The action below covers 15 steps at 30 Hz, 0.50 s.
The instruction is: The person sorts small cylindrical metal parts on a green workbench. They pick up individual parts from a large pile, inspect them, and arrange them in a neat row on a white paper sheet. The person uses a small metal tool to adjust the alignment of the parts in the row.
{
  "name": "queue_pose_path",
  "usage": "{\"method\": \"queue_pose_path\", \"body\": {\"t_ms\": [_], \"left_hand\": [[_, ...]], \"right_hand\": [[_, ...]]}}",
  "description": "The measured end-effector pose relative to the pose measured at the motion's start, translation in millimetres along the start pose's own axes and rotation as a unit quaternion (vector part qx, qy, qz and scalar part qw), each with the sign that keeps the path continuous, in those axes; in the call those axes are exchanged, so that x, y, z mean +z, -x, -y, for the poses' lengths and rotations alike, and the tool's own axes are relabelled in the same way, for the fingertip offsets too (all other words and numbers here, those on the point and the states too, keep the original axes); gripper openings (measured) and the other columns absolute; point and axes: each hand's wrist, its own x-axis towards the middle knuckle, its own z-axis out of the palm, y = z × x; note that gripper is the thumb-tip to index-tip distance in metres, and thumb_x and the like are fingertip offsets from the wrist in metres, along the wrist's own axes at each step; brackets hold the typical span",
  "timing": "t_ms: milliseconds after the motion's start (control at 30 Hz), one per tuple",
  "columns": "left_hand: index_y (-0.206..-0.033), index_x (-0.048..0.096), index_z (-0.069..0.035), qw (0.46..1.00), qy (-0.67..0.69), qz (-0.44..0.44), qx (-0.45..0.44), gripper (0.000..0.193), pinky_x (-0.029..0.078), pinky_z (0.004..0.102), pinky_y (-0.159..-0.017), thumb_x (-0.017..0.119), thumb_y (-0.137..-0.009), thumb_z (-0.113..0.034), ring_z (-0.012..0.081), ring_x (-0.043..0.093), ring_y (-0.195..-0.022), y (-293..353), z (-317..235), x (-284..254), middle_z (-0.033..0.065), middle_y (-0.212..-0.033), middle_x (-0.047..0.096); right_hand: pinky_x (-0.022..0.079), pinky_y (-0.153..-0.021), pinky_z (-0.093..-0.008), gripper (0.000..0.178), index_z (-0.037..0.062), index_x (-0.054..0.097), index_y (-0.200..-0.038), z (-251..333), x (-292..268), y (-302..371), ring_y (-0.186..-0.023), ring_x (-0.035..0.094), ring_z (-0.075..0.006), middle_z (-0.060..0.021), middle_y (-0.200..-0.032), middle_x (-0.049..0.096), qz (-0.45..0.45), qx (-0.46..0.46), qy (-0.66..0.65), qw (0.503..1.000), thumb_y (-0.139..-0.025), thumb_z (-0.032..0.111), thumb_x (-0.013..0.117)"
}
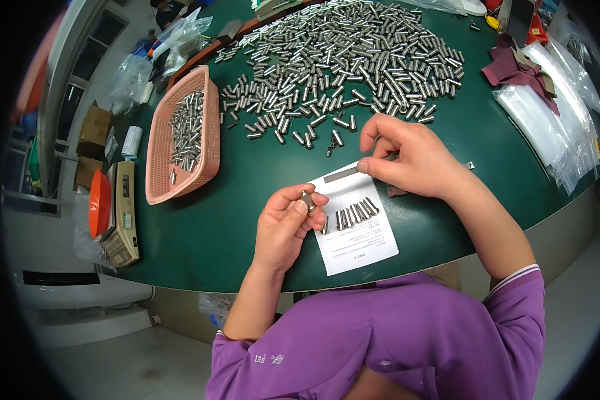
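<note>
My left hand pinches a small shiny metal cylinder between thumb and fingers, above the left edge of a printed white sheet. Over the sheet's far edge, my right hand grips a flat grey strip between thumb and fingers, its free end pointing left toward the cylinder. The strip's material is unclear. Several metal cylinders lie side by side on the paper. Beyond my hands a large heap of similar cylinders spreads over the green table.
A pink plastic basket partly filled with cylinders stands left. Past it are a beige scale and an orange tray. Clear plastic bags and a maroon cloth lie right. Another person is at the far left.
</note>
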Motion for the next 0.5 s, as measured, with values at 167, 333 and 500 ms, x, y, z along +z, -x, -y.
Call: {"method": "queue_pose_path", "body": {"t_ms": [167,333,500], "left_hand": [[-0.120,0.058,-0.001,1.000,-0.013,-0.006,0.005,0.023,0.054,0.0258,-0.070,0.057,-0.097,-0.008,0.0157,0.063,-0.080,1.1,5.3,-1.1,0.0112,-0.101,0.065],[-0.121,0.058,0.001,0.999,-0.022,0.038,-0.019,0.025,0.057,0.0250,-0.070,0.056,-0.097,-0.005,0.0169,0.067,-0.081,1.2,6.6,-3.0,0.0108,-0.101,0.066],[-0.123,0.058,0.001,0.999,0.016,0.032,0.027,0.028,0.055,0.0267,-0.067,0.058,-0.097,-0.009,0.0152,0.065,-0.077,2.1,-0.9,-8.5,0.0109,-0.099,0.067]], "right_hand": [[0.048,-0.062,-0.0376,0.026,0.0100,0.057,-0.097,-0.6,16.2,-3.6,-0.067,0.066,-0.0251,-0.0061,-0.070,0.067,-0.001,-0.062,-0.012,0.998,-0.082,0.027,0.070],[0.050,-0.066,-0.0425,0.025,0.0104,0.057,-0.096,11.5,42.0,-3.3,-0.072,0.067,-0.0309,-0.0078,-0.076,0.070,0.013,-0.099,0.015,0.995,-0.083,0.029,0.068],[0.046,-0.056,-0.0315,0.023,0.0080,0.058,-0.096,1.1,11.3,-1.4,-0.056,0.058,-0.0162,-0.0033,-0.063,0.062,-0.023,-0.039,-0.002,0.999,-0.082,0.021,0.071]]}}
